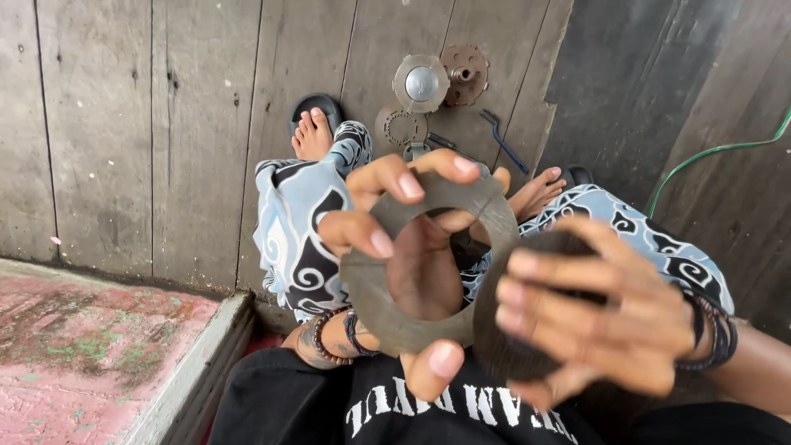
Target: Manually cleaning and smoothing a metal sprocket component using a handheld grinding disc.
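While the left hand (395, 239) grips a flat metal ring (428, 272) by its rim, the right hand (610, 317) clasps what looks like a dark, blurred disc (515, 346).

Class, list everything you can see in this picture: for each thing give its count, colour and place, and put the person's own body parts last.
Flat ring: one, grey-brown, held up at centre.
Dark disc: one, blackish, behind the right hand's fingers.
Domed round part: one, silvery, on the floor boards at top.
Flanged hub: one, rusty brown, beside the domed part.
Toothed ring plate: one, grey, below the domed part.
Bent tool: one, blue, right of the parts.
Hose: one, green, upper right.
Ledge: one, pink, lower left.
Sandals: two, black, under the feet.
Feet: two, bare, on the sandals.
Left hand: grips the ring.
Right hand: on the disc.
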